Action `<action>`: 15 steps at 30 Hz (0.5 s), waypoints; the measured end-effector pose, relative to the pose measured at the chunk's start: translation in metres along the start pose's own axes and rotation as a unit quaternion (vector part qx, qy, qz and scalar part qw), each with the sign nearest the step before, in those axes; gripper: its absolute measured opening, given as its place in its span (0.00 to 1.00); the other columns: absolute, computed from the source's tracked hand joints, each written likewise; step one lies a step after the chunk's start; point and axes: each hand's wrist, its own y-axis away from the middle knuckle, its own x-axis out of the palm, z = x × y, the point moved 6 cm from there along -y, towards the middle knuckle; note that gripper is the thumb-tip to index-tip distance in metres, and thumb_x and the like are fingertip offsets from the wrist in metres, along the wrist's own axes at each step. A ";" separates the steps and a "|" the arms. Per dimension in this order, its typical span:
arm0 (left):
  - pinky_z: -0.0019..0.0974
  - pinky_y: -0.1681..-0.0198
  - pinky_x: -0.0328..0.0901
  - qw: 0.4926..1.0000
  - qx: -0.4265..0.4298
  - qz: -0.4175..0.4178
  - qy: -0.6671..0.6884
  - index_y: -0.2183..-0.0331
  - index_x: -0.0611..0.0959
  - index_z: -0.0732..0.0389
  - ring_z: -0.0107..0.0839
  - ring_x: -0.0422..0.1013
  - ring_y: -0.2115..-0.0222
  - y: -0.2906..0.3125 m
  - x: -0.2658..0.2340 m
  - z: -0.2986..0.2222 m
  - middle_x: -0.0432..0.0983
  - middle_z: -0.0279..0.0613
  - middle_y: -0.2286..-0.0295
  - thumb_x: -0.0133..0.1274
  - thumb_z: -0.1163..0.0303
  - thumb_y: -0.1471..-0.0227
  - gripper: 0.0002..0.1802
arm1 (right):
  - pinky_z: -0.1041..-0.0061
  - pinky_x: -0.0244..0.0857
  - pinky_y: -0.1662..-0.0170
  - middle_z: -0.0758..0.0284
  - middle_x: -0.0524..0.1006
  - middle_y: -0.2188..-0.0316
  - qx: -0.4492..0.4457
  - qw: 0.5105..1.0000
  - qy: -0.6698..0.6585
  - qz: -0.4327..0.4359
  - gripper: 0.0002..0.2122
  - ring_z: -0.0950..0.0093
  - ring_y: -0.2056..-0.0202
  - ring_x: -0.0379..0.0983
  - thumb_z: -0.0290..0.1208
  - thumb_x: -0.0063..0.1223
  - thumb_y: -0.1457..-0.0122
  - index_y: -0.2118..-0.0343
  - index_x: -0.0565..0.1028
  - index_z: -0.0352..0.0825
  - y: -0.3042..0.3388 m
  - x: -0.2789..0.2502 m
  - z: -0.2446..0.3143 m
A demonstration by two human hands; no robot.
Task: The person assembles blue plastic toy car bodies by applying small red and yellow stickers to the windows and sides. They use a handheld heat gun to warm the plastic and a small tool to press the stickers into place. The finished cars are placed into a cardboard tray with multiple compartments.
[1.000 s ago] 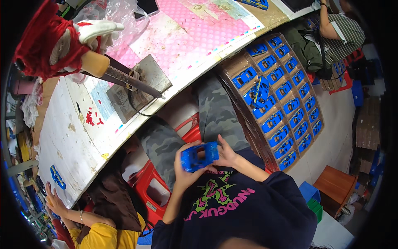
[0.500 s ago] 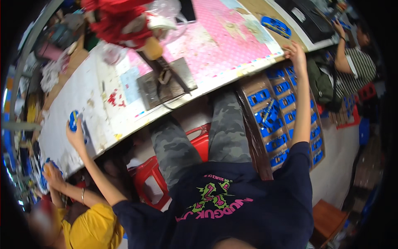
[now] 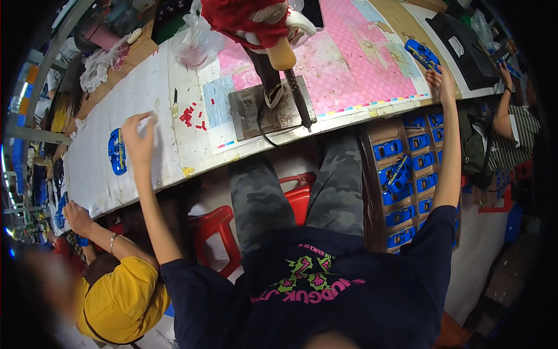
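Note:
My left hand [image 3: 138, 138] is over the white tabletop at left, fingers curved, with a gap between thumb and fingertips and nothing visibly held. Just left of it, a blue toy car [image 3: 117, 152] with yellow trim lies on the table. My right hand [image 3: 443, 87] reaches to the far right edge of the table, fingers apart. Its fingertips are at the near end of a second blue toy car [image 3: 422, 55], which rests on the brown board; whether they touch it is hard to tell.
A tool wrapped in red cloth [image 3: 250, 23] stands over a metal plate [image 3: 247, 116] mid-table. Small red pieces [image 3: 192, 116] lie left of it. A box of blue toy cars [image 3: 401, 215] sits below the table at right. A person in a yellow shirt [image 3: 122, 296] works at left, another in stripes [image 3: 511, 136] at right.
My left hand has let go of the blue toy car, which now lies on the table. My right hand has come up to the other car. The view has shifted slightly.

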 end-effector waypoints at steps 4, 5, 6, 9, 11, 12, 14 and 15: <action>0.35 0.64 0.56 0.996 0.013 0.058 0.061 0.77 0.79 0.61 0.37 0.64 0.70 -0.001 0.024 -0.071 0.70 0.39 0.75 0.54 0.73 0.64 0.05 | 0.78 0.69 0.67 0.54 0.72 0.70 -0.029 0.999 -0.014 -0.018 0.17 0.69 0.70 0.72 0.35 0.46 0.49 0.66 0.64 0.24 0.015 0.003 0.004; 0.34 0.64 0.56 0.995 0.020 0.074 0.066 0.77 0.79 0.61 0.36 0.63 0.71 -0.002 0.029 -0.080 0.69 0.38 0.76 0.54 0.74 0.65 0.05 | 0.78 0.69 0.67 0.54 0.72 0.70 -0.039 0.998 -0.037 -0.013 0.17 0.69 0.69 0.72 0.37 0.47 0.49 0.66 0.64 0.25 0.017 0.002 0.002; 0.34 0.65 0.56 0.995 0.018 0.076 0.069 0.77 0.79 0.61 0.35 0.63 0.71 -0.003 0.032 -0.085 0.69 0.38 0.76 0.54 0.74 0.65 0.05 | 0.77 0.68 0.66 0.55 0.71 0.69 -0.049 0.997 -0.059 -0.008 0.18 0.70 0.68 0.71 0.38 0.48 0.50 0.66 0.64 0.26 0.018 0.001 -0.002; 0.33 0.67 0.55 0.993 0.012 0.088 0.082 0.78 0.80 0.60 0.32 0.62 0.73 -0.007 0.041 -0.093 0.67 0.35 0.77 0.54 0.73 0.65 0.05 | 0.75 0.66 0.63 0.59 0.71 0.69 -0.012 0.993 -0.117 0.012 0.18 0.71 0.66 0.70 0.41 0.50 0.51 0.66 0.65 0.29 0.023 0.000 -0.016; 0.33 0.67 0.55 0.991 -0.006 0.099 0.085 0.77 0.80 0.60 0.32 0.62 0.73 -0.008 0.045 -0.092 0.67 0.35 0.77 0.54 0.72 0.65 0.05 | 0.72 0.63 0.60 0.65 0.71 0.70 -0.004 0.991 -0.136 0.006 0.17 0.73 0.66 0.69 0.43 0.49 0.51 0.66 0.67 0.34 0.047 0.020 -0.009; 0.33 0.67 0.55 0.990 -0.012 0.105 0.091 0.77 0.80 0.59 0.32 0.62 0.72 -0.009 0.049 -0.092 0.67 0.35 0.77 0.54 0.72 0.65 0.05 | 0.71 0.63 0.60 0.65 0.71 0.70 0.010 0.988 -0.154 0.010 0.17 0.73 0.67 0.69 0.44 0.49 0.50 0.66 0.68 0.34 0.051 0.023 -0.006; 0.33 0.66 0.55 0.990 -0.002 0.099 0.099 0.77 0.80 0.59 0.32 0.62 0.72 -0.012 0.055 -0.094 0.67 0.36 0.77 0.54 0.72 0.64 0.05 | 0.71 0.63 0.60 0.65 0.72 0.70 0.036 0.981 -0.189 0.016 0.17 0.73 0.67 0.69 0.44 0.48 0.50 0.67 0.68 0.34 0.057 0.024 -0.005; 0.33 0.66 0.55 0.990 0.004 0.096 0.104 0.77 0.80 0.59 0.32 0.62 0.72 -0.014 0.058 -0.095 0.67 0.36 0.77 0.54 0.72 0.64 0.05 | 0.71 0.63 0.60 0.64 0.72 0.69 0.034 0.979 -0.200 0.009 0.18 0.73 0.66 0.69 0.45 0.48 0.50 0.66 0.68 0.33 0.061 0.025 -0.004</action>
